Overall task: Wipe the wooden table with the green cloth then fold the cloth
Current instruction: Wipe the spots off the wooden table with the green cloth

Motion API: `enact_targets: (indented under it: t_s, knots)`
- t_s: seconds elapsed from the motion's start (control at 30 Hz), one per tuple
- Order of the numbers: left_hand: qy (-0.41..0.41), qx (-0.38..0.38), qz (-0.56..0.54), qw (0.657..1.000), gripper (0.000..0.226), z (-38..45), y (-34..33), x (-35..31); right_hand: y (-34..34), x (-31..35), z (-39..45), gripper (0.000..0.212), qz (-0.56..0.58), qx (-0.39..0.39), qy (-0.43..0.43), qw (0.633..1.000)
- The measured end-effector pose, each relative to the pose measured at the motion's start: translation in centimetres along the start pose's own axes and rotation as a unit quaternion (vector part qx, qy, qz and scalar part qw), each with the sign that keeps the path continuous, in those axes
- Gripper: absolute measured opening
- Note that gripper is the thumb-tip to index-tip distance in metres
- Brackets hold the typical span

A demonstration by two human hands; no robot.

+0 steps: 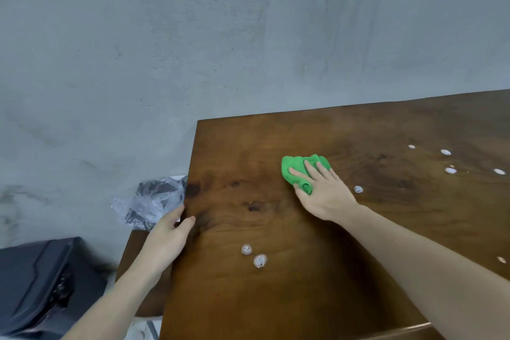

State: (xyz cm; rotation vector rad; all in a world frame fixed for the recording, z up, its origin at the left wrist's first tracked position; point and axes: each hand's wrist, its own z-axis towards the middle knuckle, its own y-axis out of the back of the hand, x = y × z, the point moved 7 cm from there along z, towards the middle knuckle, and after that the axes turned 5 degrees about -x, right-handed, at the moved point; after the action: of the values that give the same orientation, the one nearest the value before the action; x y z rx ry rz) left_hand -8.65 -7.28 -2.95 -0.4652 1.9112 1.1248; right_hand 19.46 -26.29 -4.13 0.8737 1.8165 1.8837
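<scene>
Two bare forearms enter from the lower edge, with no sleeves showing anywhere along them. The left hand (168, 237) and the right hand (321, 193) are both uncovered: no gloves, rings, watch or wristbands show. Fingernails are short and plain where visible.

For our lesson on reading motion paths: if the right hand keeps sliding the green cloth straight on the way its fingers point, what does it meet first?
The right hand points toward the table's far left corner. Ahead of the green cloth lies only bare wooden table, so the way looks free up to the table's edge; the white spots lie elsewhere.
</scene>
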Motion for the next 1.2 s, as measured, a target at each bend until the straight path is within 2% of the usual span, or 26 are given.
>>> enact_targets:
  t_s: [0.17, 0.33, 0.43, 0.57, 0.73, 0.87, 1.0, 1.2]
  knots:
    - [0.02, -0.019, 0.017, 0.999, 0.048, -1.7, 0.4, 0.8, 0.8, -5.6, -3.2, 0.056, -0.006, 0.003, -0.04, 0.999]
    - [0.006, -0.025, 0.004, 1.0, 0.043, -3.5, 0.5, 1.8, 0.1, -4.5, -6.7, 0.06, -0.027, -0.01, -0.055, 0.998]
    - [-0.009, -0.018, -0.012, 1.0, 0.035, -4.7, 0.8, 2.4, -0.6, -0.5, -7.4, 0.062, -0.033, -0.015, -0.052, 0.998]
    - [-0.019, -0.006, -0.023, 1.0, 0.035, -5.2, 1.5, 3.9, -1.8, 8.1, -6.4, 0.063, -0.025, -0.017, -0.013, 0.999]
    - [-0.043, 0.034, -0.041, 0.998, 0.032, -6.0, 1.9, 6.0, -4.1, 20.5, -5.8, 0.062, -0.003, -0.002, 0.072, 0.997]
    - [-0.056, 0.055, -0.038, 0.996, 0.031, -6.2, 2.5, 6.7, -5.2, 25.6, -6.6, 0.058, 0.012, 0.018, 0.153, 0.988]
    - [-0.065, 0.048, -0.04, 0.996, 0.028, -6.1, 2.6, 6.5, -4.3, 23.5, -7.8, 0.054, 0.014, 0.02, 0.198, 0.98]
    - [-0.053, 0.025, -0.012, 0.998, 0.043, -6.5, 2.3, 6.5, -2.1, 11.9, -9.1, 0.052, 0.017, 0.012, 0.088, 0.996]
